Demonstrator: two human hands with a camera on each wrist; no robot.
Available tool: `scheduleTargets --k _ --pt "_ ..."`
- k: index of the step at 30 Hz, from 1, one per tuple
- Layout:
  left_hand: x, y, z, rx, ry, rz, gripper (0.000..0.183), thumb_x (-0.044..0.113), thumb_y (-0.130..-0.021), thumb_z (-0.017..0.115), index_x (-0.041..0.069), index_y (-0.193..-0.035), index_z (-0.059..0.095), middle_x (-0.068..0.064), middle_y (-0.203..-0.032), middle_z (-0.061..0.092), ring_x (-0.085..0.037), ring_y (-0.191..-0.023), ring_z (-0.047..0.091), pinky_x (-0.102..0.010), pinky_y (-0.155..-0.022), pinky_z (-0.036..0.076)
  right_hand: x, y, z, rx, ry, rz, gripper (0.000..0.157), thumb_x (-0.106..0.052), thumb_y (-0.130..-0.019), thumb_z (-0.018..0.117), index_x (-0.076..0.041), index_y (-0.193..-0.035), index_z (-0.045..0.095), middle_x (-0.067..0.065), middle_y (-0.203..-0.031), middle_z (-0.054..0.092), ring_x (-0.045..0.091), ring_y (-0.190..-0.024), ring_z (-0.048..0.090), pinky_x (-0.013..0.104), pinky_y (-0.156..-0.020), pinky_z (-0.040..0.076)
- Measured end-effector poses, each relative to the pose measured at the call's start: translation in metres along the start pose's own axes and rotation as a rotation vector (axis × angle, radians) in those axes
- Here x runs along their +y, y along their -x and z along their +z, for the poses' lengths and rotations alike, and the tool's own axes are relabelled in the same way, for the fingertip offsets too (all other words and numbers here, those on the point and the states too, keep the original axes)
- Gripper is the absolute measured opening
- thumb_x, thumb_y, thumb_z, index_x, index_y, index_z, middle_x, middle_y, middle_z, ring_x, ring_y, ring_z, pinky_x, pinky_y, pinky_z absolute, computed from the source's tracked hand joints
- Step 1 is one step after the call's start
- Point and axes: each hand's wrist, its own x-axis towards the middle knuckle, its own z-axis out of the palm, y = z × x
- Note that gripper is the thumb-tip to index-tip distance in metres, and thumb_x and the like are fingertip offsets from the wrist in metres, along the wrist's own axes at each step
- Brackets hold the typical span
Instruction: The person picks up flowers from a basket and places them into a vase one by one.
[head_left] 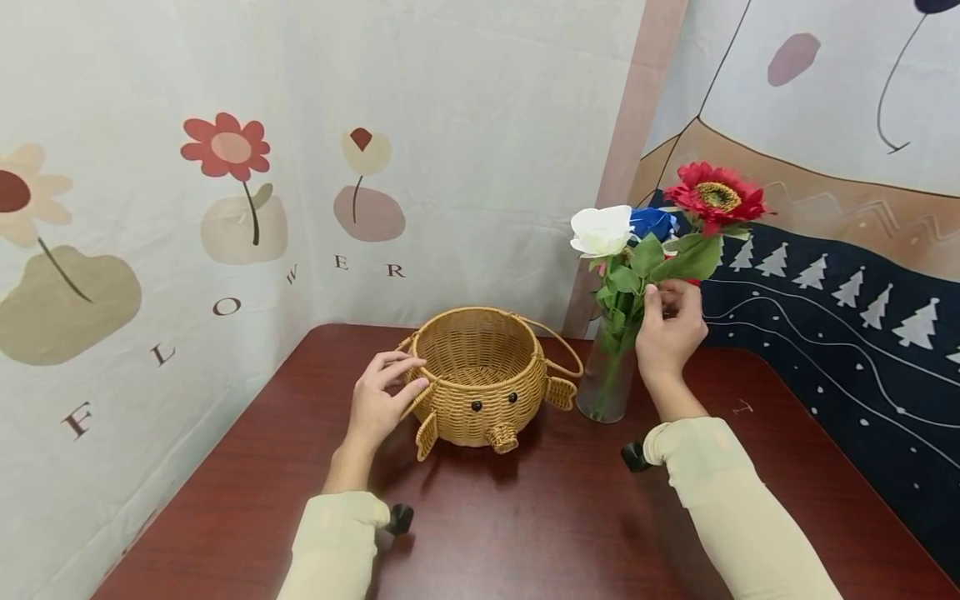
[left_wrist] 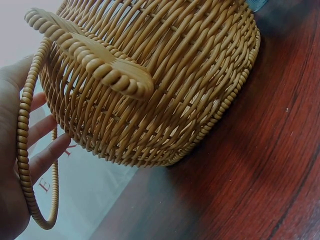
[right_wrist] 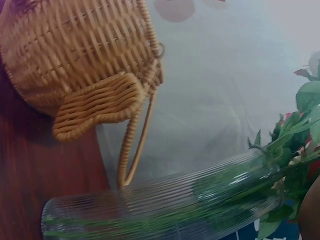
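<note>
A woven wicker basket (head_left: pixel 480 408) with an animal face, side ears and two looped handles stands on the table. My left hand (head_left: pixel 381 398) rests against its left side by the rim, fingers loosely extended. In the left wrist view, the left fingers (left_wrist: pixel 47 157) touch the wicker beside a hanging handle (left_wrist: pixel 24 135). To the basket's right, a clear ribbed vase (head_left: pixel 604 375) holds artificial flowers: a white one (head_left: pixel 602 231), a blue one (head_left: pixel 652 222) and a red one (head_left: pixel 716 197). My right hand (head_left: pixel 671 329), fingers curled, pinches the red flower's stem just below its leaves; the exact grip is partly hidden.
The dark red wooden table (head_left: pixel 525 525) has a printed cloth backdrop (head_left: pixel 465 125) behind it and a dark patterned cloth (head_left: pixel 847 333) along its right side. In the right wrist view, the basket's handle (right_wrist: pixel 131 145) hangs close to the vase (right_wrist: pixel 150 205).
</note>
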Motion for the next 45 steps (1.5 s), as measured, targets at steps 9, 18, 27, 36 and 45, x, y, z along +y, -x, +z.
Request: scheduleTargets --k 9,18,27,36,45 --pt "0.0 -0.001 0.0 0.002 0.008 0.016 0.027 0.029 -0.071 0.071 0.019 -0.095 0.067 0.006 -0.104 0.052 -0.011 -0.087 0.053 -0.034 -0.069 0.049 0.014 0.015 -0.002 -0.018 0.098 -0.029 0.021 -0.024 -0.079 0.063 -0.006 -0.089 0.058 0.004 -0.068 0.059 0.011 -0.062 0.049 0.02 -0.054 0.036" --pt "0.0 0.0 0.0 0.004 -0.001 0.013 0.027 0.027 -0.07 0.071 0.019 -0.095 0.067 0.006 -0.104 0.051 -0.01 -0.089 0.052 -0.035 -0.069 0.049 0.027 0.029 0.001 -0.023 0.156 0.044 0.017 -0.02 -0.077 0.065 -0.008 -0.087 0.06 0.003 -0.071 0.061 0.017 -0.075 0.051 0.03 -0.064 0.039" --pt "0.001 -0.001 0.0 0.0 -0.003 0.02 0.027 0.028 -0.071 0.071 0.018 -0.096 0.067 0.006 -0.104 0.052 -0.009 -0.089 0.052 -0.034 -0.07 0.049 0.03 0.037 0.001 -0.008 0.1 -0.015 0.01 -0.007 -0.074 0.061 -0.007 -0.084 0.061 0.005 -0.075 0.057 0.018 -0.076 0.048 0.03 -0.065 0.037" --pt "0.002 -0.002 -0.001 -0.001 -0.007 0.02 0.027 0.026 -0.071 0.071 0.016 -0.095 0.067 0.005 -0.103 0.052 -0.01 -0.089 0.052 -0.033 -0.07 0.049 0.031 0.043 -0.004 -0.007 0.071 -0.001 0.009 -0.01 -0.075 0.063 -0.006 -0.083 0.061 0.006 -0.076 0.053 0.017 -0.072 0.048 0.025 -0.065 0.038" --pt "0.001 -0.001 0.0 0.007 0.002 0.029 0.026 0.024 -0.07 0.071 0.02 -0.096 0.067 0.005 -0.104 0.052 -0.01 -0.09 0.052 -0.037 -0.069 0.049 0.031 0.049 -0.011 -0.053 0.067 0.008 0.013 -0.011 -0.075 0.064 -0.005 -0.086 0.061 0.007 -0.079 0.053 0.016 -0.07 0.051 0.023 -0.063 0.038"
